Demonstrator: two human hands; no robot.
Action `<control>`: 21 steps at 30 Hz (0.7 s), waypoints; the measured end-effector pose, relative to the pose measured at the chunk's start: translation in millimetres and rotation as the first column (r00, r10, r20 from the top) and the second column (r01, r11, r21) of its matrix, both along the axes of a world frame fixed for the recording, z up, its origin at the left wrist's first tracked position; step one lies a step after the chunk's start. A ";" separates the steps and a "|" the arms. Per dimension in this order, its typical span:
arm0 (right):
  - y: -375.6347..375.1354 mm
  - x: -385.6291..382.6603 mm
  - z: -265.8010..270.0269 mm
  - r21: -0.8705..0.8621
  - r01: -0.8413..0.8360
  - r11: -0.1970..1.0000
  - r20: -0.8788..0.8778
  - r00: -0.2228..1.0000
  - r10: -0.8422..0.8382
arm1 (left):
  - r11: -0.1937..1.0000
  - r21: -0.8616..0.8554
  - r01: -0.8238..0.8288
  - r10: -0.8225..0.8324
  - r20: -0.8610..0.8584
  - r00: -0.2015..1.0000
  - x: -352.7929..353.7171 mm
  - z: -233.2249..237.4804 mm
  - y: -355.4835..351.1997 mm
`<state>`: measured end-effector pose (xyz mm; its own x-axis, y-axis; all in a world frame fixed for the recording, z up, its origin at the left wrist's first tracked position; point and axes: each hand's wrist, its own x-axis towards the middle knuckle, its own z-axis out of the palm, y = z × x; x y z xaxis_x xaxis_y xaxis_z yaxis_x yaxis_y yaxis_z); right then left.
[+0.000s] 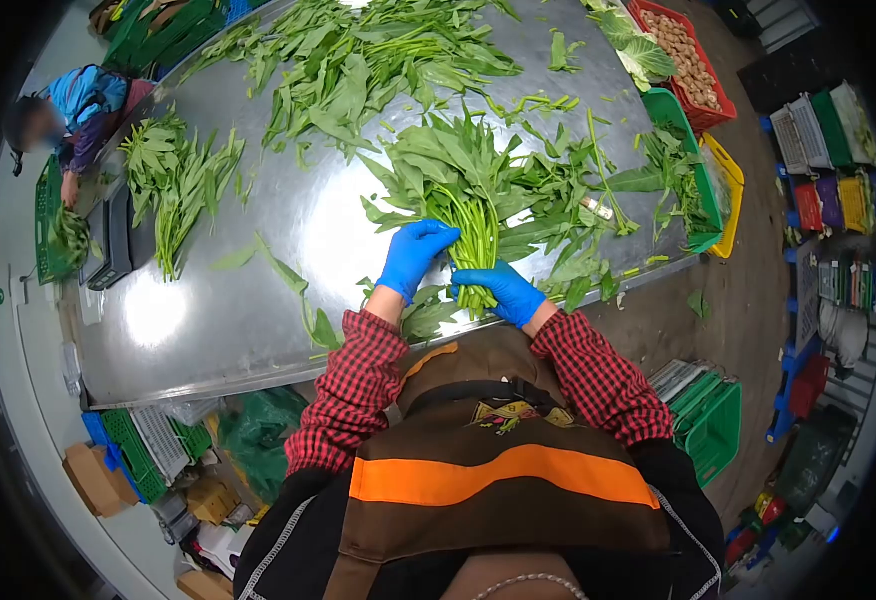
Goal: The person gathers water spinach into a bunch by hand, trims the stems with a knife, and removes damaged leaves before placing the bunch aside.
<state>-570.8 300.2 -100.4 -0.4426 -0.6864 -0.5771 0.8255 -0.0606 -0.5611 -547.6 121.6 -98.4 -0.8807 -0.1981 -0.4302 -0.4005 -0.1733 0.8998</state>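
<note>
A bunch of long-stemmed leafy greens (473,215) is in front of me over the metal table, leaves pointing away and stems toward me. My right hand (503,290), in a blue glove, is wrapped round the lower stems. At the left side of the stems is my left hand (416,258), also gloved in blue. Its fingers are pressed together against the bunch; whatever they pinch is hidden. Loose leaves and stems (563,210) lie just right of the bunch, with a small printed label (597,208) among them.
A large heap of greens (358,70) covers the far side of the metal table (218,340). Another bunch (178,180) lies left, near a black scale (110,235). A co-worker (88,110) reaches into a green crate (51,220). At right stand a green crate (703,235) and a red crate (723,105).
</note>
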 end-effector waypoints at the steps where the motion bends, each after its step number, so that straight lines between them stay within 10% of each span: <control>1: -0.6 0.5 0.8 0.020 -0.006 1.000 -0.025 1.000 0.007 | 0.997 0.070 -0.017 0.016 0.020 1.000 0.9 0.6 -0.2; 5: -1.6 1.0 -4.9 0.049 -0.003 0.999 -0.050 0.999 0.005 | 0.993 0.065 -0.103 0.101 0.029 0.994 3.3 2.6 8.6; 7: -3.5 0.8 -7.6 0.050 -0.016 0.999 -0.071 0.997 0.020 | 0.916 -0.382 -0.122 0.063 -0.163 0.985 6.8 -8.1 13.4; 10: -6.3 3.0 -1.6 0.086 0.033 0.996 -0.036 0.999 -0.030 | 0.826 -0.525 -0.204 0.013 -0.345 0.939 6.3 5.5 23.0; 15: -8.1 -2.7 2.3 0.043 0.057 0.997 0.018 0.998 -0.058 | 0.788 -0.571 -0.233 -0.016 -0.396 0.918 1.1 3.4 14.8; 17: -7.9 -5.5 -0.8 -0.028 0.063 0.998 0.053 0.997 -0.061 | 0.852 -0.328 -0.409 0.269 -0.396 0.878 -4.1 -7.1 2.6; 21: 5.7 -7.2 -3.1 -0.121 0.147 0.982 0.263 0.958 -0.112 | 0.578 0.108 -0.809 0.803 -0.252 0.540 -8.3 -52.3 -80.7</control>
